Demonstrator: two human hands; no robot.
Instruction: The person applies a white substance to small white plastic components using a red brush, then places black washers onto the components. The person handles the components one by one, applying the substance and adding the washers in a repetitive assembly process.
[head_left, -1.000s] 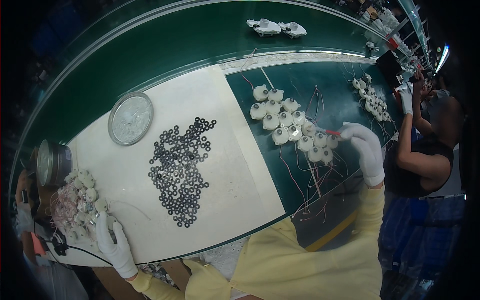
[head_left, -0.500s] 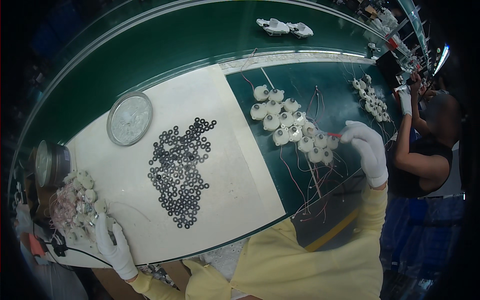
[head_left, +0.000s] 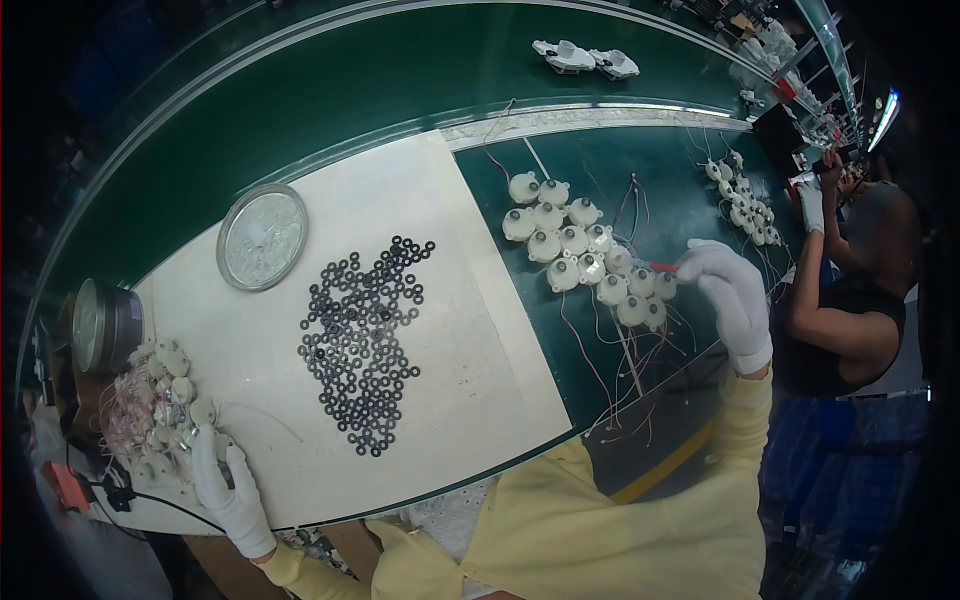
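Observation:
My right hand point(head_left: 732, 300), in a white glove, pinches a slim red-handled tool point(head_left: 661, 267); its kind I cannot make out. The tool points left over a cluster of round off-white motors point(head_left: 572, 239) with dark centres and trailing thin wires, on a green surface at the right. At the left, my left hand point(head_left: 232, 492), also gloved, has its fingers stretched with the thumb apart. Its fingertips touch the near edge of a heaped pile of similar wired motors point(head_left: 160, 410). Whether anything lies under those fingertips is hidden.
Many small black rings point(head_left: 365, 345) lie spread on the white board point(head_left: 480, 340). A round metal lid point(head_left: 262, 238) and a tin point(head_left: 105, 325) stand farther left. White parts point(head_left: 570, 56) ride the green belt behind. At right, a co-worker point(head_left: 850, 300) sits near more motors point(head_left: 742, 203).
The white parts on the green belt have shifted right. My right hand and its red-handled tool have moved very slightly left; my left hand stays in place.

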